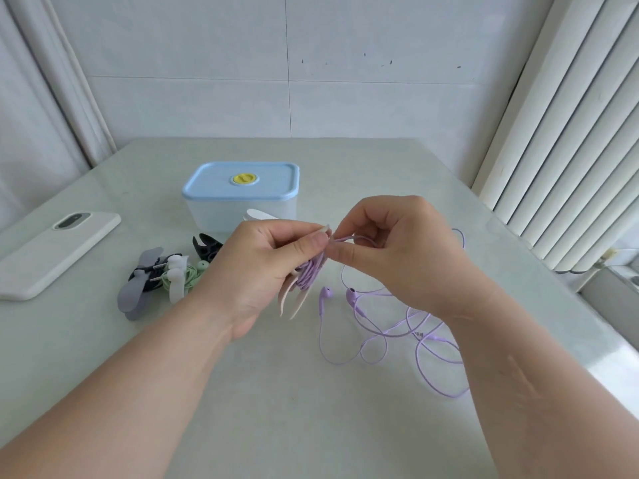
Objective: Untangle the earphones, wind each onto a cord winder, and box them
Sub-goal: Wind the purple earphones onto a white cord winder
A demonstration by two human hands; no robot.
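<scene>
- Leftmost, a white phone [52, 254] lies on the table [276, 392].
- Next, a grey winder [136, 288] and a white winder [177, 278] lie touching, each wound with a cord; a black winder [206, 248] sits just behind.
- Mid-table stands the blue-lidded box [242, 198], lid on.
- The left hand [256, 271] grips a pale pink winder [301, 299], purple turns around its waist.
- The right hand [390, 250] pinches the purple cord beside the winder's top.
- The rest of the purple earphones [352, 294] lies looped on the table.
</scene>
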